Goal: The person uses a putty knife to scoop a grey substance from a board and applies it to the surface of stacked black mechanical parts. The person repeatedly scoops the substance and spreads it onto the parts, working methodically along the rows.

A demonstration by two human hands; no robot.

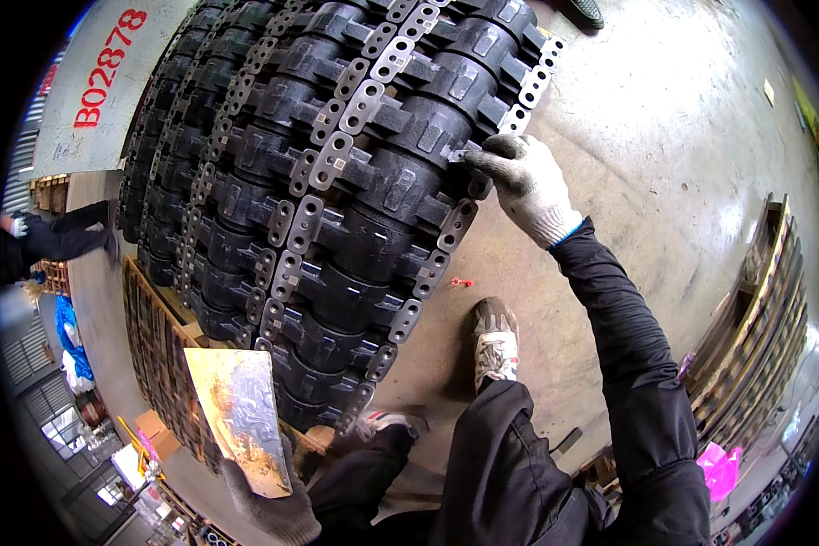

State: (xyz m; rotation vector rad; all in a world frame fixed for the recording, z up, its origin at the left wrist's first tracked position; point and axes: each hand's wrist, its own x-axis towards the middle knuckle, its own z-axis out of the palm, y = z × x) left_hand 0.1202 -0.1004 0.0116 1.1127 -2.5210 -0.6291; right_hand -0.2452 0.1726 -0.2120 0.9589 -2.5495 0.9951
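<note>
Primary carrier: a wooden pallet [159, 350], its slatted side visible at the left of my view. On it I log black castings [396, 187] in long rows, side by side, edged with grey link plates [305, 225]. Secondary: grey floor [646, 182]. On it I note a small red piece [462, 282], a shoe [495, 350] nearby and, farther off, a pale scrap [769, 92].

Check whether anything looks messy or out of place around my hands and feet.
Two things. The board in your left hand has grey smears and brown blotches, so it looks dirty. A small red object lies loose on the floor near your right shoe; I can't tell what it is.
</note>
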